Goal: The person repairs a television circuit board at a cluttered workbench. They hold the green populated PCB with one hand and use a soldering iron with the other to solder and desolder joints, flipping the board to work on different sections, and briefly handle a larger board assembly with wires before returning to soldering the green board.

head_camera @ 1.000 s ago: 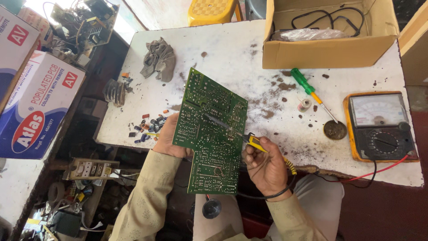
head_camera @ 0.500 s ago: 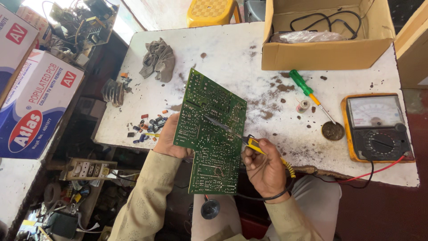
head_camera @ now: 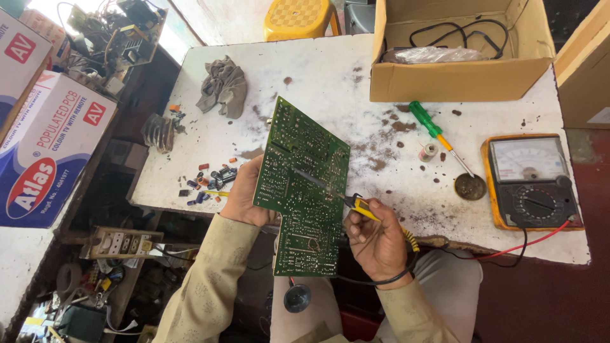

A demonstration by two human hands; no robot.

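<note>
Head view: at frame centre, a green circuit board (head_camera: pixel 304 187) is gripped by the left hand (head_camera: pixel 244 194); a soldering iron (head_camera: pixel 346 198), clasped in the right hand (head_camera: pixel 376 238), is pressed against it. Soldering is judged underway; steadiness is needed.

A: Any change over the last second?

B: Not much. Circuit board (head_camera: pixel 304 190) looks tipped a touch more, its top corner reaching slightly further over the table (head_camera: pixel 330 70).

A: Hands?

B: Left hand (head_camera: pixel 244 194) same grip on the board's left edge. Right hand (head_camera: pixel 375 238) has crept a little lower and toward the board; the soldering iron (head_camera: pixel 346 198) tip now rests nearer the board's middle.

A: Camera?

B: Head drifted slightly. The meter (head_camera: pixel 530 181) sits a bit further left in view, and the cardboard box (head_camera: pixel 457 57) too.
</note>
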